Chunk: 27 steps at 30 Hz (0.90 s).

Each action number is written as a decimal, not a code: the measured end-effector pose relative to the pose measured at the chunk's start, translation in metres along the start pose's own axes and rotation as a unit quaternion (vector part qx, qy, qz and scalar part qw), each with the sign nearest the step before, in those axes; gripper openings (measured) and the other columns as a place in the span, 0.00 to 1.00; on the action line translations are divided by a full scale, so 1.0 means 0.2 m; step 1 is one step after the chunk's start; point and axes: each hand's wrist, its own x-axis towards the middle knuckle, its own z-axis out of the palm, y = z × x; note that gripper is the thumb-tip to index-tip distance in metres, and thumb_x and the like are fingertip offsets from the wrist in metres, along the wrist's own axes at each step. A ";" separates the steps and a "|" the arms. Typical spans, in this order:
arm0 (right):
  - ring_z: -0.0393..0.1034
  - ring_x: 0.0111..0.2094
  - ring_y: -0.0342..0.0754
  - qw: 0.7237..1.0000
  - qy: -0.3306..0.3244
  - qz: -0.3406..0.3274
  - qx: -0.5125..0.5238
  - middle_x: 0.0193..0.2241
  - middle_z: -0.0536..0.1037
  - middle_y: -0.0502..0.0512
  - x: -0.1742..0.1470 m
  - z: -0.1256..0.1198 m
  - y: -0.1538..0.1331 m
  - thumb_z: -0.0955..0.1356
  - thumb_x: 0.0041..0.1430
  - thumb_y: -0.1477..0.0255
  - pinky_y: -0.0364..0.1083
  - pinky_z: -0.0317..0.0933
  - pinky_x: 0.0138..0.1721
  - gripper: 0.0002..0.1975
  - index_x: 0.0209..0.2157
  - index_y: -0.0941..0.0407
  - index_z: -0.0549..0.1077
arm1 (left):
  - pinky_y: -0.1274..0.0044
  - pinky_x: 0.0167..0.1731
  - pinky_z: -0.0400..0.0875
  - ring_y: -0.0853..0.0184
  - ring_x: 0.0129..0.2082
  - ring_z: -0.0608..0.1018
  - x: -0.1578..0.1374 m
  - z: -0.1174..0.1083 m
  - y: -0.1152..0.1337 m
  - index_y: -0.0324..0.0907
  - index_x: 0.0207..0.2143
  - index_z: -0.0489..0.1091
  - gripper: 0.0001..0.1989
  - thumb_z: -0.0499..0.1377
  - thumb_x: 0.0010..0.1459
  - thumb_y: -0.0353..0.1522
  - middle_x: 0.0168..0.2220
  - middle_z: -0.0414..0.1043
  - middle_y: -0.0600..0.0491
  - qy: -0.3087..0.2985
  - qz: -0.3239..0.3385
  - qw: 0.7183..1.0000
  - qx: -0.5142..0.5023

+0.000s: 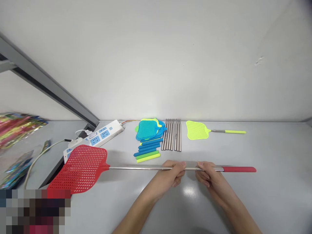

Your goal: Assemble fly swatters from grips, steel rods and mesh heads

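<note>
A red fly swatter [85,165] with an extended metal telescopic shaft lies crosswise in front of me, its mesh head to the left and its red grip to the right. My left hand [172,174] is closed round the middle of the shaft. Close by, my right hand [207,174] grips the same shaft nearer the red grip, with a short stretch of bare metal between the two hands. Behind them lie several metal rods [172,135] side by side, a stack of blue and green swatter heads [147,129] and several coloured handle sleeves [148,149].
A yellow-green fly swatter [198,130] with a short shaft lies by the wall at the back right. The white power strip [104,135] with plugs sits behind the red mesh. Packaged items [19,130] are at the far left, past a grey metal frame [48,81].
</note>
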 end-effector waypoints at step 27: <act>0.41 0.14 0.38 0.994 -0.049 0.021 0.097 0.10 0.46 0.43 0.05 -0.02 0.12 0.61 0.53 0.61 0.42 0.41 0.18 0.24 0.11 0.56 0.49 | 0.79 0.19 0.50 0.75 0.13 0.55 0.09 0.01 -0.17 0.41 0.13 0.52 0.22 0.46 0.54 0.44 0.09 0.49 0.60 0.042 0.023 0.997 0.055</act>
